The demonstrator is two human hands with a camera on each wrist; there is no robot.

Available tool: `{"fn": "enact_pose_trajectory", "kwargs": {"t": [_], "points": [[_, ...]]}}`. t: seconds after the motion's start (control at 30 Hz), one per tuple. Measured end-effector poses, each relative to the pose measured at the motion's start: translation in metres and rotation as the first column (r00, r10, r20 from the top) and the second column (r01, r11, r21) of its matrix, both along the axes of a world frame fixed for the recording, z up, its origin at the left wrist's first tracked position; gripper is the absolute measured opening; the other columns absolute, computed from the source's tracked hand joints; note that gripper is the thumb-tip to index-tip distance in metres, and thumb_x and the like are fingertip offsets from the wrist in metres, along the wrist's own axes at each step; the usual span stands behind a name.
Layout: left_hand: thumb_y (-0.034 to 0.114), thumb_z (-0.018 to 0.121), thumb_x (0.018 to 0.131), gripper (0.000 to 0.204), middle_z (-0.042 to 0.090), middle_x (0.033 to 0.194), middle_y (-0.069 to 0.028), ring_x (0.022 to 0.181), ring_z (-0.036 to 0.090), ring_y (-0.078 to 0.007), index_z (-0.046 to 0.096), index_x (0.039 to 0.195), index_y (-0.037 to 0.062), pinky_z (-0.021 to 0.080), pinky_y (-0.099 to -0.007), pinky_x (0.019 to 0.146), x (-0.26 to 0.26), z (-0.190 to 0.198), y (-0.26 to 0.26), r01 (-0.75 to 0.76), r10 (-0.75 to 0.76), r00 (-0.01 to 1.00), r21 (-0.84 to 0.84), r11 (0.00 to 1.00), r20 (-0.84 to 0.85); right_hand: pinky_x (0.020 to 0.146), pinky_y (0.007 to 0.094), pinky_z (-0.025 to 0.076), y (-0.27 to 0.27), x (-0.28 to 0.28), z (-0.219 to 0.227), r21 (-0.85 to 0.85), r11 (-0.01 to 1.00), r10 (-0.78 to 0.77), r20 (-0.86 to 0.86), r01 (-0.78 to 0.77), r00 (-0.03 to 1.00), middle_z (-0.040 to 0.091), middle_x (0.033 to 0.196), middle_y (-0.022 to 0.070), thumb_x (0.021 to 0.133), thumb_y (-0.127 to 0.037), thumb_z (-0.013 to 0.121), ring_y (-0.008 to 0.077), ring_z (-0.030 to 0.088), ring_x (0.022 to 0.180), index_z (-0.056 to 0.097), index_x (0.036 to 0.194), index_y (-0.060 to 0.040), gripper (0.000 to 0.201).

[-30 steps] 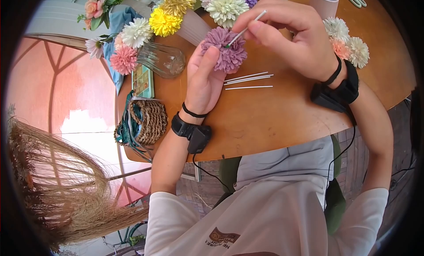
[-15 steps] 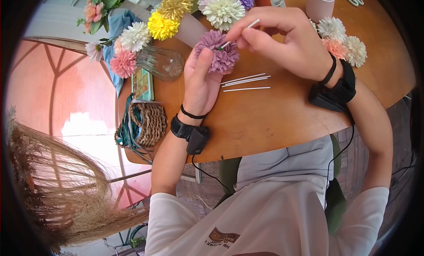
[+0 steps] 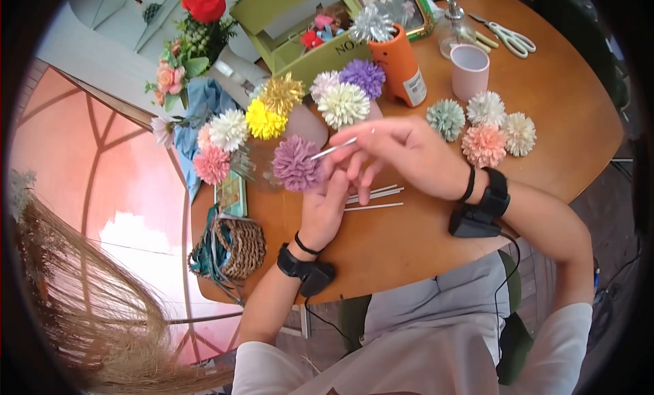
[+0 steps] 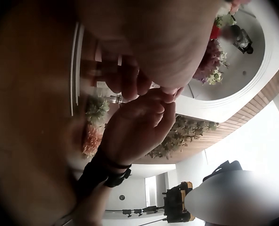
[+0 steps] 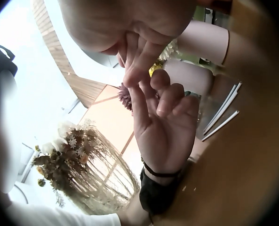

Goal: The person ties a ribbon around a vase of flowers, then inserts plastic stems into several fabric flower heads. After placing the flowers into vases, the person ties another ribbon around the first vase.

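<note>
A purple pompom flower [image 3: 296,165] is at my left hand [image 3: 323,216], its rounded petals facing up and left in the head view. The left fingers are curled at the flower's right side. A thin white stick [image 3: 331,150] runs from the flower's edge to my right hand [image 3: 415,153], whose thumb and forefinger pinch its far end. In the right wrist view the two hands meet at the fingertips, and the flower [image 5: 124,96] shows partly behind the left hand [image 5: 165,129]. Several more white sticks [image 3: 378,206] lie on the table below the hands.
Right of the hands lie pompom flowers [image 3: 485,144], with a pink cup [image 3: 470,73] and scissors [image 3: 511,39] farther back. An orange container [image 3: 398,68] and green box [image 3: 300,27] stand behind. At left are a woven basket [image 3: 244,248] and bunched flowers [image 3: 228,131].
The head view has tilted up, showing more of the table's back. The purple flower has turned from its green centre to its rounded petals, and the right hand has come closer over the left.
</note>
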State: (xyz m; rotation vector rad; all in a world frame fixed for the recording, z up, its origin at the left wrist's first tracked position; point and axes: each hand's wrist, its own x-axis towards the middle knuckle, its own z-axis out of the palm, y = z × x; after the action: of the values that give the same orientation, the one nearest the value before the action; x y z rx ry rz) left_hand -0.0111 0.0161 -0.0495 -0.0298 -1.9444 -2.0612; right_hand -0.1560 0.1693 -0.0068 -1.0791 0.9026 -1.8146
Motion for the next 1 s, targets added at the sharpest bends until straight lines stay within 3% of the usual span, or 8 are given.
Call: {"fn": "enact_pose_trajectory", "kwargs": {"t": [0.13, 0.3, 0.33, 0.53, 0.63, 0.77, 0.87, 1.0], "points": [[0.042, 0.038, 0.111, 0.054, 0.057, 0.114, -0.0058, 0.08, 0.053, -0.0119, 0.035, 0.152, 0.0071, 0.047, -0.0282, 0.071, -0.002, 0.006, 0.004, -0.059, 0.061, 0.996, 0.035, 0.998, -0.062, 0.067, 0.023, 0.055, 0.0, -0.002, -0.004, 0.035, 0.995, -0.084, -0.2, 0.093, 0.976, 0.073, 0.099, 0.0066, 0.107, -0.021, 0.05, 0.0087, 0.067, 0.078, 0.068, 0.12, 0.0024, 0.032], [0.037, 0.042, 0.111, 0.053, 0.06, 0.106, -0.0045, 0.079, 0.053, -0.0103, 0.037, 0.15, 0.0009, 0.046, -0.0274, 0.072, -0.001, 0.003, -0.001, -0.191, 0.192, 0.978, 0.021, 0.981, -0.076, 0.068, 0.0237, 0.053, 0.001, -0.001, -0.002, 0.143, 0.986, -0.046, -0.256, 0.085, 0.966, 0.074, 0.082, 0.0003, 0.104, -0.024, 0.056, 0.0047, 0.064, 0.075, 0.074, 0.11, -0.0001, 0.031], [0.033, 0.043, 0.111, 0.047, 0.061, 0.099, -0.0033, 0.081, 0.054, -0.0101, 0.044, 0.143, -0.001, 0.046, -0.027, 0.074, 0.0, 0.007, 0.001, -0.255, 0.255, 0.966, 0.0, 0.967, -0.028, 0.068, 0.0237, 0.053, 0.002, 0.001, -0.002, 0.15, 0.984, -0.049, -0.296, 0.097, 0.954, 0.074, 0.083, 0.0003, 0.104, -0.024, 0.056, 0.0048, 0.064, 0.076, 0.074, 0.107, -0.0003, 0.03], [0.024, 0.043, 0.111, 0.025, 0.058, 0.097, -0.0066, 0.077, 0.055, -0.0115, 0.055, 0.109, 0.0021, 0.046, -0.0252, 0.071, -0.004, 0.006, -0.005, -0.174, 0.186, 0.958, 0.077, 0.982, -0.217, 0.07, 0.0278, 0.054, 0.005, 0.001, 0.0, 0.23, 0.972, 0.069, -0.495, 0.054, 0.866, 0.075, 0.083, 0.005, 0.099, -0.028, 0.063, 0.0113, 0.069, 0.074, 0.077, 0.1, -0.005, 0.028], [0.024, 0.043, 0.111, 0.024, 0.057, 0.1, -0.0091, 0.077, 0.056, -0.0134, 0.052, 0.104, 0.003, 0.047, -0.0272, 0.07, -0.003, 0.012, -0.003, -0.126, 0.148, 0.957, 0.101, 0.987, -0.249, 0.068, 0.0285, 0.054, 0.008, -0.003, 0.009, 0.263, 0.944, 0.061, -0.736, 0.201, 0.675, 0.075, 0.082, 0.0048, 0.097, -0.033, 0.066, 0.0114, 0.069, 0.075, 0.078, 0.094, -0.0049, 0.03], [0.024, 0.045, 0.11, 0.022, 0.056, 0.096, -0.01, 0.073, 0.056, -0.0151, 0.051, 0.101, 0.004, 0.048, -0.0312, 0.067, 0.001, 0.013, 0.004, -0.165, 0.17, 0.97, 0.043, 0.985, -0.174, 0.063, 0.0239, 0.05, 0.007, -0.01, 0.007, 0.122, 0.936, -0.159, -0.69, 0.33, 0.706, 0.069, 0.082, -0.0001, 0.094, -0.027, 0.074, 0.0066, 0.063, 0.071, 0.068, 0.119, -0.0057, 0.034], [0.019, 0.048, 0.109, 0.022, 0.059, 0.095, -0.0096, 0.075, 0.057, -0.0145, 0.054, 0.099, 0.0009, 0.048, -0.0278, 0.069, 0.005, 0.005, -0.001, -0.096, 0.09, 0.981, -0.026, 0.995, -0.171, 0.064, 0.0244, 0.05, 0.008, -0.014, 0.015, 0.059, 0.925, -0.264, -0.612, 0.375, 0.746, 0.062, 0.081, 0.0006, 0.088, -0.024, 0.081, 0.007, 0.061, 0.069, 0.046, 0.144, -0.0089, 0.068], [0.021, 0.051, 0.108, 0.022, 0.059, 0.087, -0.0077, 0.074, 0.057, -0.0145, 0.054, 0.096, 0.0019, 0.047, -0.0295, 0.069, 0.009, 0.002, -0.001, -0.045, 0.034, 0.995, -0.115, 0.992, -0.096, 0.063, 0.0242, 0.048, 0.013, -0.011, 0.024, 0.042, 0.931, -0.254, -0.641, 0.363, 0.725, 0.063, 0.084, 0.0008, 0.088, -0.027, 0.081, 0.0073, 0.058, 0.068, 0.053, 0.137, -0.0055, 0.06]]}}
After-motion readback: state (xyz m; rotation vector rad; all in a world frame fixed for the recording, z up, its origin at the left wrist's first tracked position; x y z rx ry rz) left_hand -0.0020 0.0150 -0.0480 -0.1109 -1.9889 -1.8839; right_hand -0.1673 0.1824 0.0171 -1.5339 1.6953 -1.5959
